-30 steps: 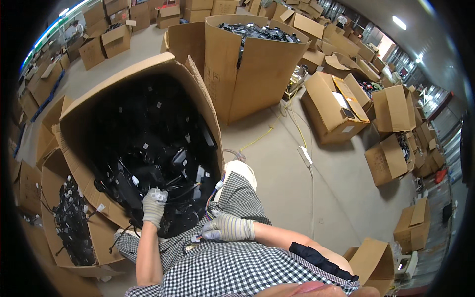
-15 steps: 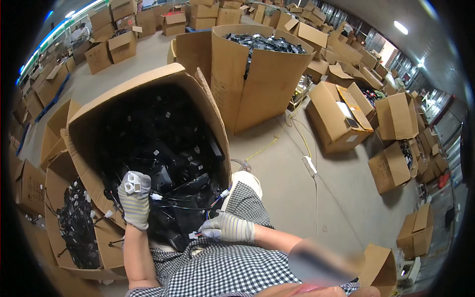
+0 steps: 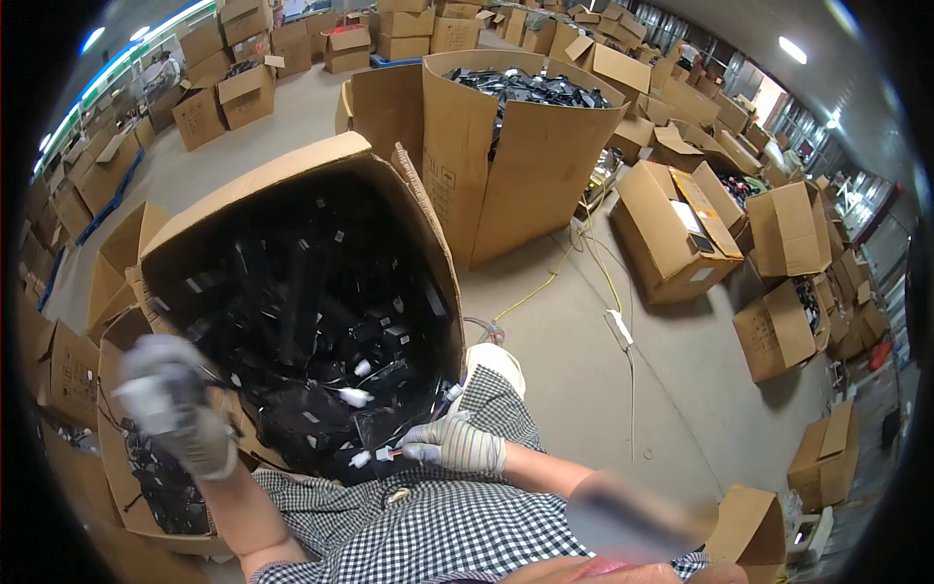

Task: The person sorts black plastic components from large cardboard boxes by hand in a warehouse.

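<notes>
- The person's right hand point(image 3: 449, 445), in a striped knit glove, sits at about six o'clock in the view, fingers closed in a pinch on a thin wire with a small white connector point(image 3: 381, 454) at its end.
- That connector lies just at the near rim of the big tilted cardboard box point(image 3: 292, 175), touching the black cable bundles point(image 3: 311, 331) heaped inside it.
- The left hand point(image 3: 175, 404), also gloved, is raised at about eight o'clock, outside the box's left wall; it is blurred, so whether it grips anything cannot be told.
- More white connectors point(image 3: 355, 397) show among the black bundles, at about eleven o'clock from the right hand.
- A second tall carton point(image 3: 516, 165) full of the same black parts stands at twelve o'clock, just behind the tilted one.
- A yellow cord point(image 3: 545, 287) runs over the concrete floor at about two o'clock from the right hand.
</notes>
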Tool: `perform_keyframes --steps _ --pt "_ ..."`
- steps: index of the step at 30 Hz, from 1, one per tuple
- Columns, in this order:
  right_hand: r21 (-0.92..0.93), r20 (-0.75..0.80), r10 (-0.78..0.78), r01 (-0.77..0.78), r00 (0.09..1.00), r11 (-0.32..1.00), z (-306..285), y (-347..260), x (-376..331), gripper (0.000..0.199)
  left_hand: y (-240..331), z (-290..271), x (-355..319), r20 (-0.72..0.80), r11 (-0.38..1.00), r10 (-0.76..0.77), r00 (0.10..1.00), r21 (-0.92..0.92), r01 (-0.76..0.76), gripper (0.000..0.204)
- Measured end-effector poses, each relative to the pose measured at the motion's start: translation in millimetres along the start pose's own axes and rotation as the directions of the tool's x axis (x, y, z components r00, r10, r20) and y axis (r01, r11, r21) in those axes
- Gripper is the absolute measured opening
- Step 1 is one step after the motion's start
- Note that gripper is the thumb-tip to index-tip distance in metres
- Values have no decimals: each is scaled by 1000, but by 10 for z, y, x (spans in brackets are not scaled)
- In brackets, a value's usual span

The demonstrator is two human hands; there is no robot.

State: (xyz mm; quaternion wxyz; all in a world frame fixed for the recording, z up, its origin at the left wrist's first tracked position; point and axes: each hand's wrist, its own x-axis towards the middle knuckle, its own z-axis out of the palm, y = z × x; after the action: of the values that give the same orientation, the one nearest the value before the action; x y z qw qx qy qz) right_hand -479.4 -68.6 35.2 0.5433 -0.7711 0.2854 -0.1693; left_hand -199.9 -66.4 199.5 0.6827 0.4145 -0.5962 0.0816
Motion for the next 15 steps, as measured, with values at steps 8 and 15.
perform_keyframes --steps 8,15 --pt "60 16 34 -35 999 998 -46 -42 -60 29 77 -62 -337 964 982 -156 214 130 134 79" --pt "-38 43 -77 78 996 996 197 -54 -66 31 765 -16 596 405 948 301 863 -228 -223 93"
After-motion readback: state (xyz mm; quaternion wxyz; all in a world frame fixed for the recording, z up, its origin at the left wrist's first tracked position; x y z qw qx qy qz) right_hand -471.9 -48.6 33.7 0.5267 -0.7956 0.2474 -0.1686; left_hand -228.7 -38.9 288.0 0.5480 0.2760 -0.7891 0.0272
